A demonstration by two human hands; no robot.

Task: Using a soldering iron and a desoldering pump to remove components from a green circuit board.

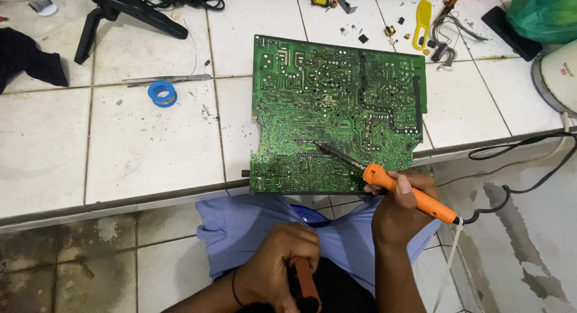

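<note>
- Right hand [401, 206], fingers wrapped tight around the orange soldering iron [409, 194], tip on the green circuit board [336, 108] mid-frame.
- Left hand [282, 268] fisted on a reddish tool handle [306, 283].
- Board: light, stiff, fragile; hold by edges.

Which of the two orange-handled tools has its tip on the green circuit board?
The orange soldering iron in the right hand; the left hand holds the reddish-handled tool off the board.
</note>
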